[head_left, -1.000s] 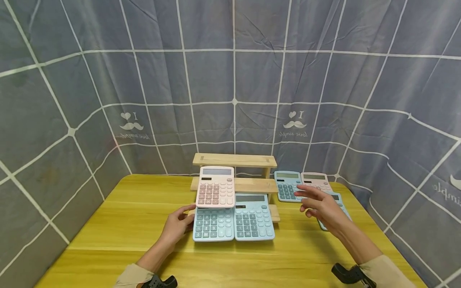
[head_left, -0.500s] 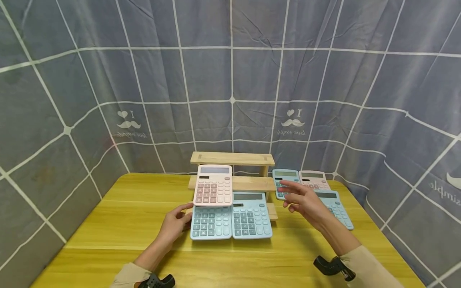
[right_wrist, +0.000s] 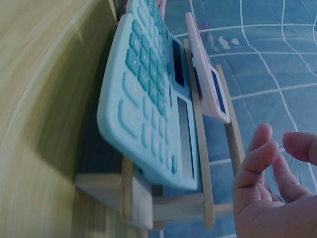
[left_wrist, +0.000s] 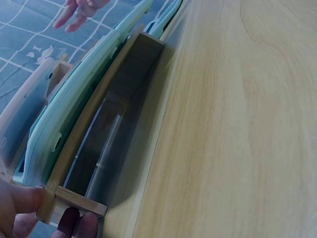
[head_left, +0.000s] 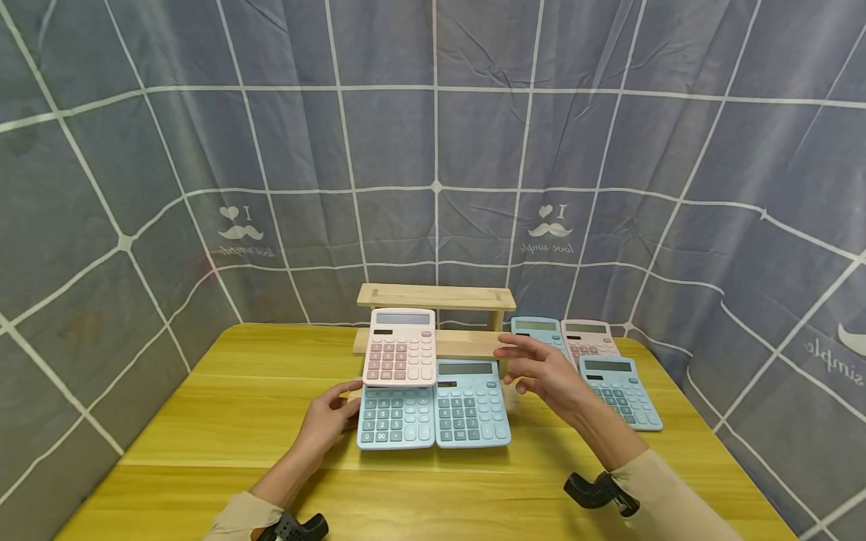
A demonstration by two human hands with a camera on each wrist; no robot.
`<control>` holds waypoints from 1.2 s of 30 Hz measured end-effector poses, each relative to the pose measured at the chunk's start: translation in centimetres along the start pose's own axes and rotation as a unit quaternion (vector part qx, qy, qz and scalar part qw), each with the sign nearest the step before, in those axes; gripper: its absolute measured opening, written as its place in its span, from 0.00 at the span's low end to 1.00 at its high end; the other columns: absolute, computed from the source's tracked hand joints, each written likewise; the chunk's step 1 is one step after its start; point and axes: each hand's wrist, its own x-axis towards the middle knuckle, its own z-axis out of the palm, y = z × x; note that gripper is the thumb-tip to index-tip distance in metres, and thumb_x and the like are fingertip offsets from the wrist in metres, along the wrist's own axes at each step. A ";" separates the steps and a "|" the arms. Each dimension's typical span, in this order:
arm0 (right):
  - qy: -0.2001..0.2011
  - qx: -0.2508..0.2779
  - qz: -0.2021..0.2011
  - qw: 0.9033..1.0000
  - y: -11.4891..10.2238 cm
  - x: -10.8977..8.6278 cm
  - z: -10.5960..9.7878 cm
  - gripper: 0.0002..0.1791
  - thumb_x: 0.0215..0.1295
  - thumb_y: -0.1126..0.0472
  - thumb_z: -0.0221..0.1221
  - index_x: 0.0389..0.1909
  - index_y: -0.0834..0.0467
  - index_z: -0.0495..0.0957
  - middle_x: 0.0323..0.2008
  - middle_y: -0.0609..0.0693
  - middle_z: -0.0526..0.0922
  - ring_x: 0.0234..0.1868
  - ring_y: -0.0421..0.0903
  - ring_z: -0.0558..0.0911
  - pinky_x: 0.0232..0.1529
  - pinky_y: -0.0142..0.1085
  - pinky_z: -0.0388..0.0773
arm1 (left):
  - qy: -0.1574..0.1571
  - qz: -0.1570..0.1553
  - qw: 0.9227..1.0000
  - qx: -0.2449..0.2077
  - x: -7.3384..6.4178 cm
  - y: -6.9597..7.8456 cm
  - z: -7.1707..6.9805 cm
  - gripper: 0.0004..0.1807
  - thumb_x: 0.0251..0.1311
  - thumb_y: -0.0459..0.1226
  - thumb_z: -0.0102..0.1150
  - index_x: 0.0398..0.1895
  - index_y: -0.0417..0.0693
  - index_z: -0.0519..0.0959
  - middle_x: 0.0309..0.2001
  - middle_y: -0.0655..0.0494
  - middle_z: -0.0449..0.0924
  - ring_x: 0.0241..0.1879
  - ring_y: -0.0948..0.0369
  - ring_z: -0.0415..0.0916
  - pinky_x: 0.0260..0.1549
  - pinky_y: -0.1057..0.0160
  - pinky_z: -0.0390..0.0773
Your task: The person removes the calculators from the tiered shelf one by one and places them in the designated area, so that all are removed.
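Watching from my end, head view as the clock. The rack (head_left: 436, 295) stands at the centre of the tabletop (head_left: 257, 391), a stepped wooden frame with its long axis running nine to three. On its lowest step, two blue calculators (head_left: 471, 406) sit side by side, leaning back; one pink calculator (head_left: 401, 353) leans above the left-hand blue one.

Left hand (head_left: 321, 422) is at the rack's near left end. My left wrist view shows thumb and fingers gripping the wood there. Right hand (head_left: 551, 379) is beside the other end, fingers loosely bent, nothing in them; my right wrist view suggests it is apart from the wood.

The relation I judge to count: rack between the hands, at nine o'clock from the right and about two from the left. Its right end is within easy reach of the right hand.

Three loose calculators lie flat beyond: back blue (head_left: 537, 327) toward twelve from the right hand, back pink (head_left: 587, 342) toward one, front blue (head_left: 622, 398) near three. Right hand is the nearer to all three.
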 end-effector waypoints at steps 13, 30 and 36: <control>-0.020 0.020 -0.005 1.000 -0.4 1.5 3.0 0.30 0.73 0.65 0.56 0.74 0.61 0.62 0.63 0.64 0.73 0.44 0.46 0.84 0.36 0.34 0.80 | 0.000 0.004 1.000 -0.011 -0.3 0.3 0.0 0.20 0.71 0.32 0.56 0.64 0.45 0.77 0.42 0.44 0.76 0.37 0.58 0.78 0.38 0.63 0.86; -0.013 0.014 0.002 1.000 0.2 3.1 6.3 0.31 0.71 0.64 0.58 0.73 0.65 0.63 0.60 0.66 0.76 0.43 0.46 0.85 0.36 0.35 0.82 | -0.002 0.008 1.000 -0.007 0.0 0.3 -0.1 0.20 0.71 0.34 0.56 0.65 0.47 0.78 0.43 0.45 0.74 0.40 0.55 0.75 0.38 0.64 0.85; -0.004 0.021 0.011 1.000 0.9 3.5 7.6 0.29 0.71 0.65 0.58 0.71 0.63 0.66 0.61 0.69 0.75 0.43 0.48 0.86 0.36 0.36 0.82 | -0.001 0.001 1.000 -0.007 -0.1 0.0 -0.1 0.20 0.71 0.33 0.56 0.65 0.46 0.77 0.42 0.44 0.75 0.38 0.56 0.77 0.37 0.63 0.85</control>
